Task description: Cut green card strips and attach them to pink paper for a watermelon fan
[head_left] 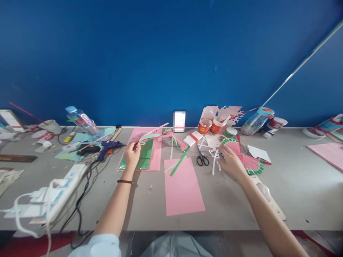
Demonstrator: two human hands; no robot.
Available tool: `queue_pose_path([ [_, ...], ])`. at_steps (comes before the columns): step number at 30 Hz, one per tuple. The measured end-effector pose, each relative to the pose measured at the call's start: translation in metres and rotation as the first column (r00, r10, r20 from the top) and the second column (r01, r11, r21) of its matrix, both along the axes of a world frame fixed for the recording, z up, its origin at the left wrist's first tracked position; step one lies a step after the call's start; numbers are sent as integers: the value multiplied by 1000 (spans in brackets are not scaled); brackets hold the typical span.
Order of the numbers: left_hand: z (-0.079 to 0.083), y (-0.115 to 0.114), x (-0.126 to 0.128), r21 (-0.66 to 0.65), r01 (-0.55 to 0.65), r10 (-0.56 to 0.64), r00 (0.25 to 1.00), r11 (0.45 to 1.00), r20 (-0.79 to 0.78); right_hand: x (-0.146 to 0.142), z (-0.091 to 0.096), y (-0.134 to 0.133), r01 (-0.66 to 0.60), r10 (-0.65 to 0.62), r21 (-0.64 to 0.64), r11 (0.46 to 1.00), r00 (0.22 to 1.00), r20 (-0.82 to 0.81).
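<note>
My left hand [132, 155] is closed at the fingertips on thin paper strips [151, 136], pale green and pink, above a green sheet pack [144, 155] on pink paper. A small dark red item shows at its fingers, too small to name. My right hand [230, 161] reaches down with bent fingers at a bunch of white paper strips [214, 165], and its fingertips are partly hidden. Beside it lies a watermelon-patterned paper fan [253, 165]. Black-handled scissors [202, 160] rest between the hands. A pink sheet [183, 189] lies in front, with green strips [178, 165] across its top edge.
Two red paper cups [205, 126], a smartphone [179, 121] and a lidded jar [257, 121] stand along the blue wall. At left are a tilted plastic bottle [83, 119], a blue glue gun [109, 148], and a white power strip [65, 189] with trailing cables.
</note>
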State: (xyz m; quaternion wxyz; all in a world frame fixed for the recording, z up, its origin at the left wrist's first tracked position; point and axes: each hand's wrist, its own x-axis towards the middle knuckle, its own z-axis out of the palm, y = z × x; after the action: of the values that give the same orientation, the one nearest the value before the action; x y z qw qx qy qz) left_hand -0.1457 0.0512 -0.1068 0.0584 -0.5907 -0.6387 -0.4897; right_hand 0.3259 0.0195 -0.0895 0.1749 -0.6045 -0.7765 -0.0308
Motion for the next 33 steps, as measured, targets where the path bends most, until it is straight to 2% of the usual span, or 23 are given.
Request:
queue_pose_path([
  [1, 0, 0, 0, 2, 0, 0, 1000, 1000, 6, -3, -4, 10, -40, 40, -51, 998, 999, 9],
  [3, 1, -1, 1, 1, -2, 2, 1000, 1000, 25, -6, -13, 27, -38, 45, -141, 989, 998, 44],
  [6, 3, -2, 2, -9, -10, 11, 998, 1000, 64, -5, -25, 39, -25, 34, -164, 986, 998, 55],
  [12, 3, -1, 1, -14, -43, 44, 987, 999, 152, -3, -33, 22, -79, 81, -50, 996, 995, 49],
  [17, 4, -1, 2, 1, -13, 12, 990, 1000, 141, -16, -19, 13, 1, -1, -34, 999, 1000, -8],
  [19, 4, -1, 3, -7, -3, 3, 993, 1000, 114, -33, -7, 18, -18, 18, -3, 1000, 999, -43],
  [21, 3, -1, 3, -10, 1, 0, 995, 1000, 96, -59, 5, 26, -137, 140, 26, 990, 984, -110],
  [24, 1, -1, 2, -8, 14, -13, 997, 1000, 81, -111, 19, 43, -416, 403, -19, 909, 891, -209],
  [25, 1, 0, 2, -13, 23, -22, 997, 1000, 76, -130, 21, 49, -473, 451, -51, 879, 862, -231],
  [27, -1, 0, 2, -28, 41, -39, 997, 999, 62, -166, 23, 61, -498, 467, -114, 860, 856, -221],
  [29, -1, -1, 3, -38, 43, -42, 999, 998, 34, -196, 21, 73, -462, 442, -190, 866, 886, -140],
  [31, -1, -2, 5, -45, 44, -45, 999, 998, -20, -217, 19, 85, -427, 422, -242, 871, 904, -74],
  [33, 0, -3, 7, -52, 56, -61, 994, 997, -91, -230, 18, 95, -447, 449, -256, 857, 892, -54],
])
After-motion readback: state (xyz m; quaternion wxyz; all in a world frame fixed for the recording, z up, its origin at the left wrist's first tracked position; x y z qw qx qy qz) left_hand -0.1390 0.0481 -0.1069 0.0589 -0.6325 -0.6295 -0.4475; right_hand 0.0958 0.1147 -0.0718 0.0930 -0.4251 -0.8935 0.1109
